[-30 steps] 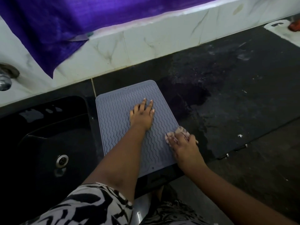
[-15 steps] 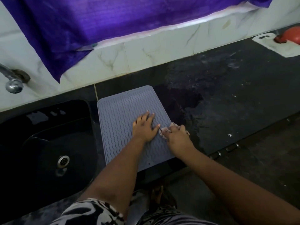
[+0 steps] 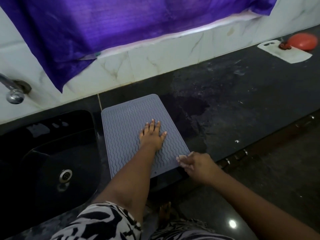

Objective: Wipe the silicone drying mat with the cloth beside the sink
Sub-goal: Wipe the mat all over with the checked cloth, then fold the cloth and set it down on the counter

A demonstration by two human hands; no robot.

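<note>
Dim, soft-focus, wide-angle bend, floor (image 3: 259, 196) glare

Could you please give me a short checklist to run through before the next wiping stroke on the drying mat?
1. Mat held steady: ok. The left hand lies flat, fingers spread, on the silicone drying mat.
2. Cloth in hand: ok. The right hand is closed on a pale cloth at the mat's near right corner.
3. Mat fully on the counter: not ok. Its near edge reaches past the counter's front edge.
4. Mat clear of objects: ok. Only the left hand rests on it.
5. Mat already clean: cannot tell.
6. Counter beside the mat dry: not ok. A dark wet-looking patch lies to its right.
</note>
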